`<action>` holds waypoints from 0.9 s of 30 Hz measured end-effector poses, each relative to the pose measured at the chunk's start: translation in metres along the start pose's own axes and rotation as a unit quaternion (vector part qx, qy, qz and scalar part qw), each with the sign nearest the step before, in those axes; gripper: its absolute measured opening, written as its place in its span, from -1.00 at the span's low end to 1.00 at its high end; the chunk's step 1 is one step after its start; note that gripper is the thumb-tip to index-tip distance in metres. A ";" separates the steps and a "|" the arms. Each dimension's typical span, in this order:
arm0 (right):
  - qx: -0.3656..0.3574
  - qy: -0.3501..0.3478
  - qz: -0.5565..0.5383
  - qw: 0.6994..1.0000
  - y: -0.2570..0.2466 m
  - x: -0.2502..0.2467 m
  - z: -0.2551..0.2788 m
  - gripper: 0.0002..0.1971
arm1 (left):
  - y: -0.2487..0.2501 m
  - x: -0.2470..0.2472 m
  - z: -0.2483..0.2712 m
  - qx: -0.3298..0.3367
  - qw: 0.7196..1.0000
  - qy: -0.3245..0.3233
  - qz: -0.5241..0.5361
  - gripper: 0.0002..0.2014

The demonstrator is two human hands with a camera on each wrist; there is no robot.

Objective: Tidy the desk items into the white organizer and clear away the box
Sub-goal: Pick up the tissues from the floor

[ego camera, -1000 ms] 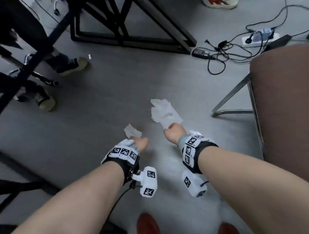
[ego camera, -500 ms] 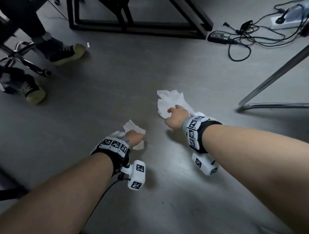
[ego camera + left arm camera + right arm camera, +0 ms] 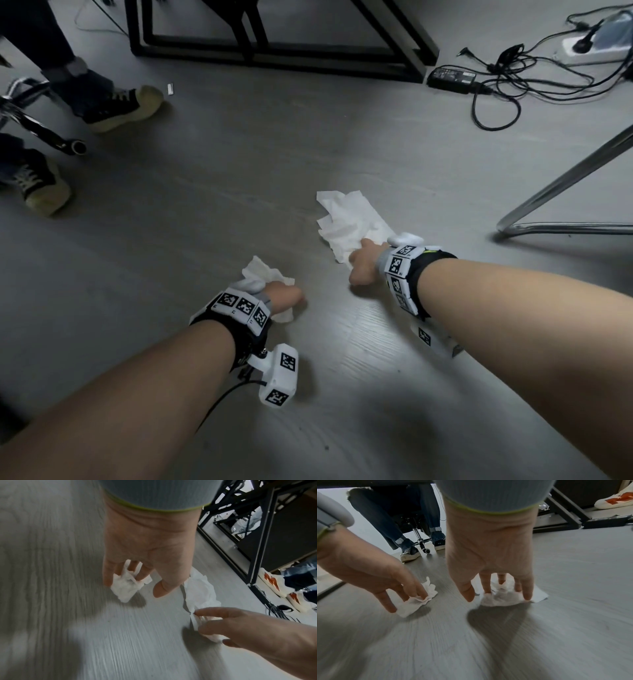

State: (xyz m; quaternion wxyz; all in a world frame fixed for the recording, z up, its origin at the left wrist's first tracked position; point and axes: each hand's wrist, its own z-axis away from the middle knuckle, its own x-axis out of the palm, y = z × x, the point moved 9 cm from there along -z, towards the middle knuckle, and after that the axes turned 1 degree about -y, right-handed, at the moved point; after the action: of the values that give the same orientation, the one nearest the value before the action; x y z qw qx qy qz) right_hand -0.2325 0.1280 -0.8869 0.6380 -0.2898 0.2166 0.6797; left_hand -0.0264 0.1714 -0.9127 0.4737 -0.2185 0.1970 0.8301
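Two white tissues lie on the grey floor. My left hand [image 3: 286, 298] is down on the small crumpled tissue [image 3: 263, 272], which is bunched between its fingers [image 3: 109, 577] with the thumb held apart. My right hand [image 3: 363, 263] covers the near end of the large tissue [image 3: 346, 219]. In the right wrist view its fingertips [image 3: 527, 596] dig into the large tissue [image 3: 501, 599], gathering it between fingers and thumb. Neither the white organizer nor the box is in view.
A seated person's shoes [image 3: 116, 106] and a chair base [image 3: 51, 137] are at the far left. A black frame [image 3: 274, 58] runs along the back. A power adapter [image 3: 452, 78], cables and a power strip [image 3: 596, 51] lie back right. A metal leg [image 3: 565, 192] slants at right.
Both hands have dropped to the floor. The left hand closed over the small tissue, the right hand's fingers gathered the near end of the large one. The view moved lower and forward.
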 end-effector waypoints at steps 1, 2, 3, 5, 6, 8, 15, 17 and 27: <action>-0.006 0.011 0.005 1.000 -0.001 0.000 0.000 -0.53 | -0.001 0.000 -0.002 -0.005 1.000 0.009 0.011 -0.50; -0.009 0.012 0.011 1.000 -0.003 0.002 -0.001 -0.54 | 0.000 -0.002 0.000 -0.004 1.000 0.022 0.017 -0.48; -0.018 0.016 0.011 1.000 -0.005 0.002 -0.001 -0.55 | 0.000 -0.002 -0.002 -0.008 0.999 0.028 0.021 -0.48; -0.025 0.030 -0.006 0.999 -0.006 0.002 -0.001 -0.55 | 0.003 0.000 -0.002 -0.005 0.999 0.028 0.019 -0.59; -0.028 0.034 -0.014 0.999 -0.006 0.001 0.000 -0.56 | 0.006 0.000 0.001 0.003 0.999 0.029 0.018 -0.62; -0.034 0.032 -0.030 0.998 -0.007 0.002 0.001 -0.67 | 0.009 -0.001 0.001 0.008 0.999 0.039 0.020 -0.51; -0.008 0.083 -0.229 0.970 0.012 0.006 0.004 -0.67 | 0.040 -0.011 0.010 0.078 0.985 0.069 0.140 -0.62; -0.011 0.068 -0.336 0.939 0.015 0.007 0.004 -0.70 | 0.050 -0.012 0.010 0.093 0.970 0.066 0.213 -0.64; -0.030 -0.099 -0.679 0.727 -0.014 0.021 0.020 -0.70 | 0.093 0.001 0.023 0.113 0.893 -0.011 0.435 -0.47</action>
State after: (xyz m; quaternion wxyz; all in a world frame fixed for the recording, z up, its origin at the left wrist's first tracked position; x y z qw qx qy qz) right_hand -0.2216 0.1584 -0.8849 0.9380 -0.3093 -0.1230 0.0965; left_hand -0.1115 0.1401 -0.8833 0.0888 -0.0469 0.3600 0.9275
